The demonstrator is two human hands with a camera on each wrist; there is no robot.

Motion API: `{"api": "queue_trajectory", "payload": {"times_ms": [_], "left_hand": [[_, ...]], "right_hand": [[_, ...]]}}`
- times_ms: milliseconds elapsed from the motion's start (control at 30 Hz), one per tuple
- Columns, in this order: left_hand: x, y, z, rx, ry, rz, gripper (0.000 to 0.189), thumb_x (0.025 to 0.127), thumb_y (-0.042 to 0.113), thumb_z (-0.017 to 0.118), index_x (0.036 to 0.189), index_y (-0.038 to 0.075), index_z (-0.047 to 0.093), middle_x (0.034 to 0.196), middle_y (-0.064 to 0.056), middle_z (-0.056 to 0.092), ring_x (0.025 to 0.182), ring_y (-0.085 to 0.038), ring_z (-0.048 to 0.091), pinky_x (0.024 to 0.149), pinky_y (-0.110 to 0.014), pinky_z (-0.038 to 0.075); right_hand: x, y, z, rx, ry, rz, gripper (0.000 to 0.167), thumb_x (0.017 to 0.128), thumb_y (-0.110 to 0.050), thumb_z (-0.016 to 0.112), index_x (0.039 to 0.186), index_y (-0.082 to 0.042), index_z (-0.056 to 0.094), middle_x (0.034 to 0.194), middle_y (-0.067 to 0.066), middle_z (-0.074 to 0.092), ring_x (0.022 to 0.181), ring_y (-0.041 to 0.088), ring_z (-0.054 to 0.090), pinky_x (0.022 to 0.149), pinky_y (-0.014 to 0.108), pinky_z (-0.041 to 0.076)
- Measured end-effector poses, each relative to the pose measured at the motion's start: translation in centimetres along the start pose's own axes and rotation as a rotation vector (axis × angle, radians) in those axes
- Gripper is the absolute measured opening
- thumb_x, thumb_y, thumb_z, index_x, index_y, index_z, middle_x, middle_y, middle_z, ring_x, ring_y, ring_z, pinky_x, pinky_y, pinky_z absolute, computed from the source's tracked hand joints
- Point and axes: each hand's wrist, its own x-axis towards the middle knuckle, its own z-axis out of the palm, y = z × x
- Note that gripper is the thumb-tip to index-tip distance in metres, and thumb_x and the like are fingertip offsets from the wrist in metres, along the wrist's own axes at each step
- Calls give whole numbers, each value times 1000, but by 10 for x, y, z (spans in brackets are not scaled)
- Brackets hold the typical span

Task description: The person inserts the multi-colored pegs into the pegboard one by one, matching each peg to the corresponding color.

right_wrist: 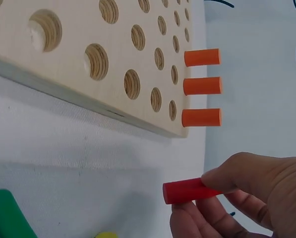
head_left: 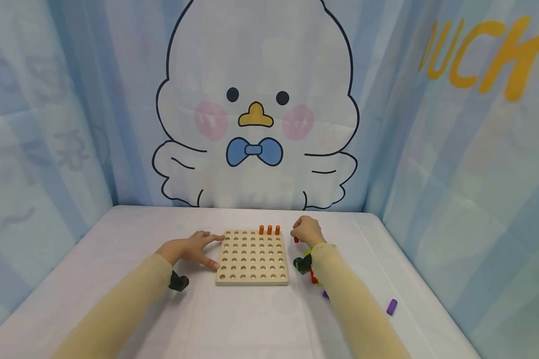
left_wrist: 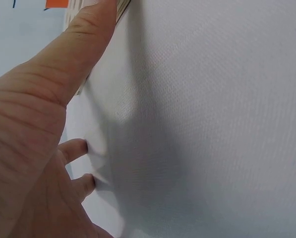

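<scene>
Inside the right grip (head_left: 308,231), pinching a red peg (right_wrist: 183,191), likely light, stiff and slightly slippery, best held near one end, opposite a wide-spread left grip (head_left: 190,249).

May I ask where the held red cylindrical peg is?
In the right wrist view, the red peg is right of centre, pinched by the right hand, below three orange cylindrical pegs.

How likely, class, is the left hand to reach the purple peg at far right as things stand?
Probably not directly: the right sleeve and the pegboard lie between the left hand and that purple peg.
</scene>
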Motion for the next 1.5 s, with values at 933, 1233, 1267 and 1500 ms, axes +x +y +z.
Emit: {"api": "queue_trajectory", "payload": {"times_ms": [933,1233,1267,1500], "left_hand": [[0,3,1,-19,-6,-21,104,80,63,80,164,30,29,169,-25,17,155,-51,15,116,-78,22],[-1,5,-3,-3,-6,-10,103,81,62,80,164,28,29,169,-26,17,155,-51,14,116,-78,21],[0,4,-3,-7,-7,-9,103,82,62,80,164,28,29,169,-26,17,155,-51,14,116,-78,20],[1,3,-1,-8,-15,-9,104,81,63,80,164,29,29,169,-26,16,155,-51,13,116,-78,20]], "right_hand": [[3,-12,14,44,17,-37,14,90,-20,78,87,-9,71,86,5,70,75,18,63,69,30,48],[7,-11,15,-6,24,-79,12,88,-17,78,83,-11,69,86,5,68,81,22,59,69,32,45],[6,-11,15,-9,25,-89,11,88,-17,77,83,-11,69,86,4,68,81,22,58,68,31,45],[3,-14,14,-26,5,-119,9,90,-20,77,89,-12,76,91,3,73,83,21,61,73,34,51]]}}
